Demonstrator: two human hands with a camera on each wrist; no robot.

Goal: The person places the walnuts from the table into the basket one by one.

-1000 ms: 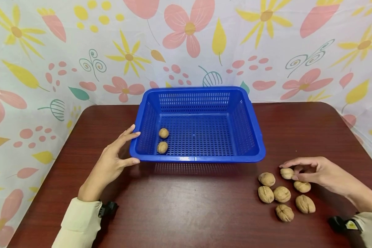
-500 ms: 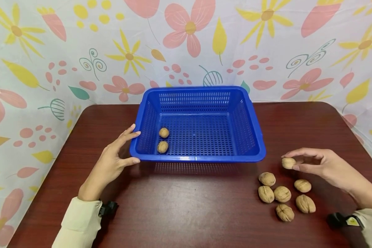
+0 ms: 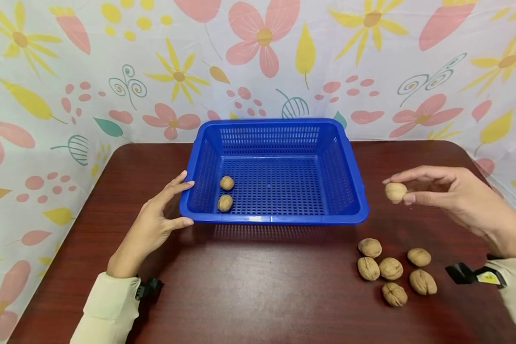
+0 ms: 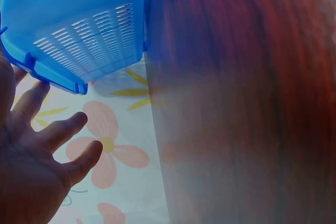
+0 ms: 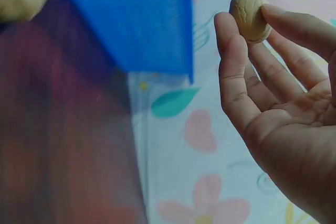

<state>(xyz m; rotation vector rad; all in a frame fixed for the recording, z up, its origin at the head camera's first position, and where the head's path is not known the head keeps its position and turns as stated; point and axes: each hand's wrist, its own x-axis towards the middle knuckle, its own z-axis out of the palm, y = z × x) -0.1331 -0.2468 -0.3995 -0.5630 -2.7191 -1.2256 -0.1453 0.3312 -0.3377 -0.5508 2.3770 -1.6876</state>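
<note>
In the head view, my right hand (image 3: 464,200) pinches a walnut (image 3: 395,191) between thumb and fingertips, above the table to the right of the blue plastic basket (image 3: 309,219). The right wrist view shows that same walnut (image 5: 249,16) at the tips of the thumb and forefinger. My left hand (image 3: 155,220) touches the basket's left rim near its front corner, fingers spread. From the left wrist, the other fingers (image 4: 81,161) of that hand stand apart from the basket wall (image 4: 89,40). Two walnuts, a rear one (image 3: 227,183) and a front one (image 3: 225,203), lie inside at the left.
Several loose walnuts (image 3: 391,268) lie on the dark wooden table (image 3: 266,282), in front of the basket's right end. Behind the table hangs a white cloth (image 3: 258,91) printed with flowers. A black wrist strap (image 3: 149,289) sits at the left cuff.
My right hand has lifted a walnut from the group and carried it up and away toward the back of the table. The left hand and the basket stay where they were.
</note>
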